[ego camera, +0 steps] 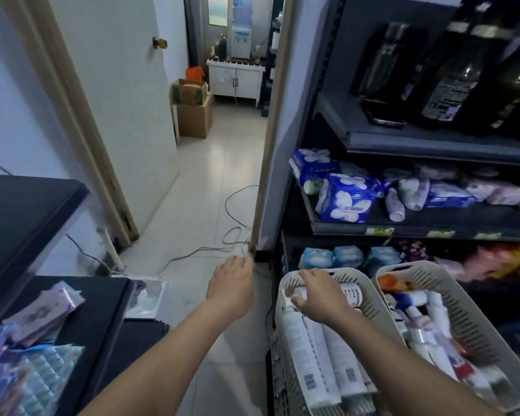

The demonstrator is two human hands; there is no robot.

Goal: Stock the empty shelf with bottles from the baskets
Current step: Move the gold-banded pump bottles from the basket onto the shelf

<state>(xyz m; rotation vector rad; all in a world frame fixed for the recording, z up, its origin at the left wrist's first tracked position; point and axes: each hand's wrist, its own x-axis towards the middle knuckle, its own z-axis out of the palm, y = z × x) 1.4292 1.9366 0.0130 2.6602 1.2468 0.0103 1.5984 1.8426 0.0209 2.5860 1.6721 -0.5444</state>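
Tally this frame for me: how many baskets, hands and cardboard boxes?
Baskets: 2 (left basket, right basket)
Hands: 2 (left hand, right hand)
Cardboard boxes: 2 (upper box, lower box)
Total: 6

Baskets (463,310): two are seen.
Hands: two are seen, a left hand (233,280) and a right hand (318,295).
White bottles (300,349): at least four are seen.
Dark bottles (451,70): at least three are seen.
Cardboard boxes (194,118): two are seen.
Shelves (433,142): three are seen.
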